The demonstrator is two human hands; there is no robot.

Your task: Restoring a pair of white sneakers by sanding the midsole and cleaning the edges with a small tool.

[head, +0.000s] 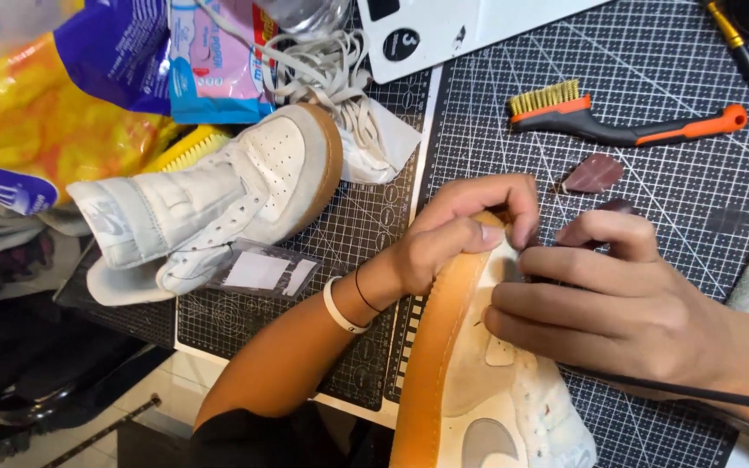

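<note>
Cutting mat [652, 173], dark with a white grid, fills the right and centre of the frame. Crinkly yellow and blue bags [54, 104] pile up at upper left.

Sneaker in hand [470, 381], lower centre: white upper, tan gum sole, lying on its side with the sole edge facing left and the toe up toward centre frame. Judgement: light, sole stiff and grippy, upper soft enough to dent under a thumb. Best hold looks like the sole rim near the toe, which won't collapse.

Second sneaker [218, 199], same colours, lies centre left with its strap flap open, well apart from the hands. Loose laces [322, 61] are heaped above it.

Left hand [457, 234], centre frame, curls over the toe end, fingers wrapped on the sole rim and clamping it steady; white band on the wrist.

Right hand [617, 303], right of centre, rests on the upper with fingers drawn together, tips pinching at a spot by the toe. Can't tell what, if anything, sits between the tips.

Wire brush [617, 121], black and orange handle, brass bristles, upper right, untouched. Two small dark red picks [593, 173] lie just below it on the mat.
</note>
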